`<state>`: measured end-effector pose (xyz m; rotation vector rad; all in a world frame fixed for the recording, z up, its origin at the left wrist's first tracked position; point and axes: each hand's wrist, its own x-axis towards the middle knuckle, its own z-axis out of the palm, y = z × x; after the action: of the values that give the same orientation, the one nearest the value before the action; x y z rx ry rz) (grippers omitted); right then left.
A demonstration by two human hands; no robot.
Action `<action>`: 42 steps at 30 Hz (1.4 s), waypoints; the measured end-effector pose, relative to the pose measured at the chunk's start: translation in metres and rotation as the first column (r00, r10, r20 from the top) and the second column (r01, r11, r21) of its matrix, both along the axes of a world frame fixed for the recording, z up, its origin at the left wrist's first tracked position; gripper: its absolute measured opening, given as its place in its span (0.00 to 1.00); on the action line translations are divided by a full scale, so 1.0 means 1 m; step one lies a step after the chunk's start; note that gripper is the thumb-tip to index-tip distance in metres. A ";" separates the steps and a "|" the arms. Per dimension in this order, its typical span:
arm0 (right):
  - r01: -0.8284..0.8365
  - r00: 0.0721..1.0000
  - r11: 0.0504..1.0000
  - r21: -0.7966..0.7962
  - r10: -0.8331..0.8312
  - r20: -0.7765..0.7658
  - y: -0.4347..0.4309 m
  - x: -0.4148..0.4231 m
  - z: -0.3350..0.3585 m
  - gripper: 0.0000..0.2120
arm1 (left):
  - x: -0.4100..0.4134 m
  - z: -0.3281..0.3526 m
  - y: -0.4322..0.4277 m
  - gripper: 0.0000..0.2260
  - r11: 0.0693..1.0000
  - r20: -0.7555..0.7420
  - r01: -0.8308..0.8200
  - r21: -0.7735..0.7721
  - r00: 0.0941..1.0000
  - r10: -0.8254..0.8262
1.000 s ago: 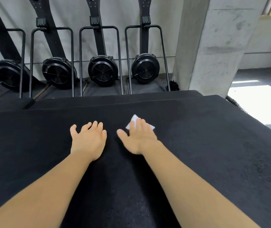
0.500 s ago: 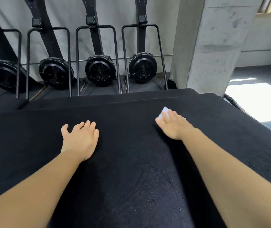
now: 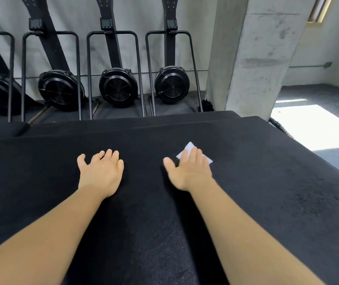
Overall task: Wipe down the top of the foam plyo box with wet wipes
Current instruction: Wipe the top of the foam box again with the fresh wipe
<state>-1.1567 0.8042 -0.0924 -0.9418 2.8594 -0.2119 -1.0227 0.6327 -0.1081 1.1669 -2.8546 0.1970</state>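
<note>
While the left hand [image 3: 100,173] braces flat, the right hand [image 3: 189,171] presses flat-fingered on the wet wipe [image 3: 189,149] (toward one o'clock) atop the foam plyo box [image 3: 288,192]; mid-wipe, uncovered stretches likely come next.

Both hands flat on box [image 3: 267,192] — right hand [image 3: 189,171] pressing wipe [image 3: 189,148], left hand [image 3: 100,173] bare, rowers [image 3: 117,87] behind.

right hand [image 3: 189,171] covering most of wet wipe [image 3: 187,148]; plyo box [image 3: 267,182] running off frame at 6 and 9 o'clock
</note>
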 end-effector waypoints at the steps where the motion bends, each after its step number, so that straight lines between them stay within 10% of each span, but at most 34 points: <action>1: -0.026 1.000 1.000 -0.007 0.026 0.016 -0.005 0.013 -0.001 0.38 | 0.000 0.000 0.000 0.22 1.000 -0.001 0.003 0.001 1.000 -0.003; 12: -0.305 0.943 0.952 -0.035 0.307 0.129 0.008 0.011 -0.001 0.32 | 0.001 0.002 0.001 0.20 1.000 -0.019 -0.006 0.015 1.000 0.006; 27: 0.133 0.982 0.990 0.053 -0.139 0.125 0.064 -0.055 0.010 0.37 | -0.001 0.009 0.008 0.17 0.991 0.043 -0.009 -0.135 0.999 0.015; 42: -0.310 0.936 0.950 -0.033 0.311 0.163 0.030 0.069 0.003 0.31 | 0.036 0.014 0.065 0.21 0.999 0.005 -0.015 -0.044 1.000 0.015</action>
<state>-1.0873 0.8342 -0.0893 -1.2929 2.5176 -0.2540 -0.9870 0.6978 -0.0940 1.1820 -2.8310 0.2626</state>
